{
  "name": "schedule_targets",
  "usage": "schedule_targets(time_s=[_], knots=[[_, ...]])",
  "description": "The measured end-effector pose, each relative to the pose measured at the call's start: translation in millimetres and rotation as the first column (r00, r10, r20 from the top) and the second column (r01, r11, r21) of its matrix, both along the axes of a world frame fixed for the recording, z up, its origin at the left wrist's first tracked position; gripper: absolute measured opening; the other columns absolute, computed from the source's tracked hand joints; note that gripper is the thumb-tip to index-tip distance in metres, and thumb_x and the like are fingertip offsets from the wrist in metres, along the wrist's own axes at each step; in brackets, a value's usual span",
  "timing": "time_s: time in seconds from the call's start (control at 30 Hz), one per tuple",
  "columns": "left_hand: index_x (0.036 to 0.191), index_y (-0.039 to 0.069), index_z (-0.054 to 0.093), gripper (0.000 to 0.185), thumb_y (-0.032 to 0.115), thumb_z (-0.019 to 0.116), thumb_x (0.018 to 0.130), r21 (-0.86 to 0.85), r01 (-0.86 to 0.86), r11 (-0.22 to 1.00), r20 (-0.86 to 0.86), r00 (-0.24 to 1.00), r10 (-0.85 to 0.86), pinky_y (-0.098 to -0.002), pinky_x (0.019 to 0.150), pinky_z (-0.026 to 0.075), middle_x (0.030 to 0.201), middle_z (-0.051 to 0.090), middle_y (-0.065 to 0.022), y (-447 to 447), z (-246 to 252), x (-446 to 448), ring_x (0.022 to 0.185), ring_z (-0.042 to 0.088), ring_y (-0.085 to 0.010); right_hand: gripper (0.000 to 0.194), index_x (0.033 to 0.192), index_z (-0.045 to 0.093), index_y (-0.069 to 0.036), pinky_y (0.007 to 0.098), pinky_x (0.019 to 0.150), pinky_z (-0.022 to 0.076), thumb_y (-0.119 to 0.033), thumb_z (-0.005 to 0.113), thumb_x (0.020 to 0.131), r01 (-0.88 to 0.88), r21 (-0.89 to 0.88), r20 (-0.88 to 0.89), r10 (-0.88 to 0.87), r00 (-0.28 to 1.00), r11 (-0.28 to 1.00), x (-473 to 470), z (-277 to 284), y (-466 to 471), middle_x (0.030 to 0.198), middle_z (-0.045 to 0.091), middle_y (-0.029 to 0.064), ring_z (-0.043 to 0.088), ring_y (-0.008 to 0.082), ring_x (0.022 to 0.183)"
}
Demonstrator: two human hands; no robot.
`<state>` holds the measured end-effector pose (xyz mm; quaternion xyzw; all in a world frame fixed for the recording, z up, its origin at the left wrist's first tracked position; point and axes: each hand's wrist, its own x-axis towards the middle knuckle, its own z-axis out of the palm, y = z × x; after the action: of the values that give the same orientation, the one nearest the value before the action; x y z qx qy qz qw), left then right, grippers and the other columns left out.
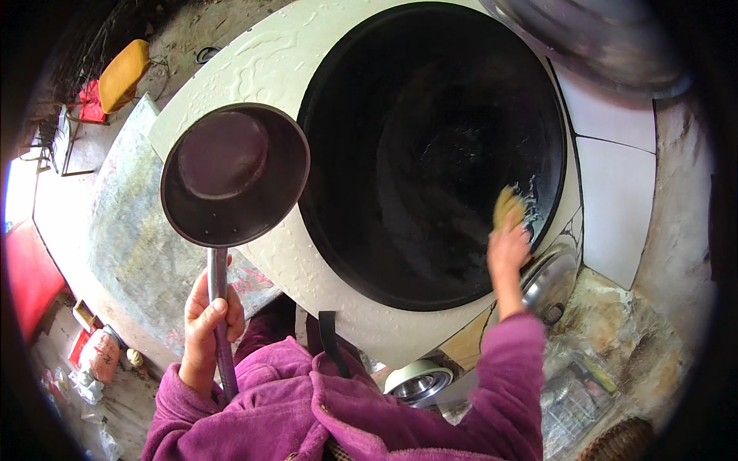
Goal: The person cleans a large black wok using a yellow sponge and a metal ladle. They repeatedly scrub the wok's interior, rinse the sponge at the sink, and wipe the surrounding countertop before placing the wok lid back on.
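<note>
My left hand (213, 314) grips the metal handle of a dark, round long-handled pan or ladle (230, 173), held upright with its hollow side facing the camera. The pan hangs over the wet, pale rim of the stove top (340, 288). My right hand (508, 248), slightly blurred, holds a yellowish scrubbing pad or brush (509, 207) against the lower right inner wall of a large black wok (415, 155) set into the stove top. A little whitish water or foam shows beside the pad. The underside of the pad is hidden.
A large metal lid (605, 40) lies at the top right, beside white tiles (617, 201). A smaller metal lid (548, 288) stands right of my right wrist. Below are bowls (418, 383) and a wire basket (579, 397). A yellow chair (124, 75) is at the upper left.
</note>
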<state>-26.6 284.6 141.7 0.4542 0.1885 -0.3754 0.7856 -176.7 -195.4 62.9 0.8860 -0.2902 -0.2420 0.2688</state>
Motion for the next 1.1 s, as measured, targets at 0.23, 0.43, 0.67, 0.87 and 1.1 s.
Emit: schedule_targets(time_s=[0.23,0.43,0.67,0.87,1.1], knots=[[0.137,0.004,0.028,0.063,0.021,0.06,0.084,-0.018,-0.02,1.0,-0.024,1.0,0.019,-0.0206,0.037,0.03,0.06,0.041,-0.0033,-10,-9,5,0.041,0.037,-0.0093,0.06,0.129,0.041,-0.006,0.0455,0.065,0.0436,-0.027,0.063,0.077,-0.254,0.671,0.489,-0.158,0.858,0.697,65,-29,236,0.087,0.053,0.0175,0.054,0.0332,0.079],[0.136,0.004,0.03,0.064,0.022,0.062,0.084,0.026,0.014,1.0,0.04,0.999,-0.015,-0.0205,0.037,0.03,0.059,0.041,-0.0025,-13,-5,2,0.041,0.037,-0.0087,0.064,0.132,0.037,-0.021,0.0445,0.061,0.0428,-0.018,0.065,0.074,-0.558,0.303,0.811,0.099,0.577,0.772,173,-122,171,0.088,0.048,0.0155,0.052,0.034,0.079],[0.136,0.005,0.03,0.063,0.02,0.061,0.084,0.035,-0.031,0.999,0.041,0.999,0.03,-0.0209,0.037,0.03,0.061,0.042,-0.0039,-22,-2,5,0.04,0.038,-0.0096,0.05,0.136,0.03,-0.003,0.038,0.105,0.0288,-0.02,0.044,0.091,-0.169,0.632,0.77,-0.59,0.241,0.756,94,-124,24,0.138,0.037,0.0179,0.037,0.0317,0.126],[0.136,0.005,0.032,0.063,0.021,0.062,0.083,0.015,-0.036,0.999,0.039,0.999,0.035,-0.0216,0.037,0.031,0.059,0.041,-0.0036,-31,2,16,0.04,0.038,-0.0101,0.054,0.137,0.028,-0.006,0.0457,0.096,0.04,-0.021,0.05,0.09,0.367,0.415,0.91,-0.386,-0.151,0.833,78,-58,-68,0.133,0.038,0.0268,0.047,0.0398,0.115],[0.136,0.006,0.031,0.063,0.021,0.061,0.083,-0.013,-0.058,0.998,-0.015,0.998,0.057,-0.0216,0.037,0.03,0.06,0.04,-0.0039,-33,4,16,0.04,0.037,-0.0102,0.061,0.13,0.037,-0.005,0.0479,0.089,0.0422,-0.024,0.063,0.078,-0.309,0.495,0.858,-0.401,0.32,0.812,288,-69,-41,0.117,0.05,0.0269,0.05,0.043,0.104]])
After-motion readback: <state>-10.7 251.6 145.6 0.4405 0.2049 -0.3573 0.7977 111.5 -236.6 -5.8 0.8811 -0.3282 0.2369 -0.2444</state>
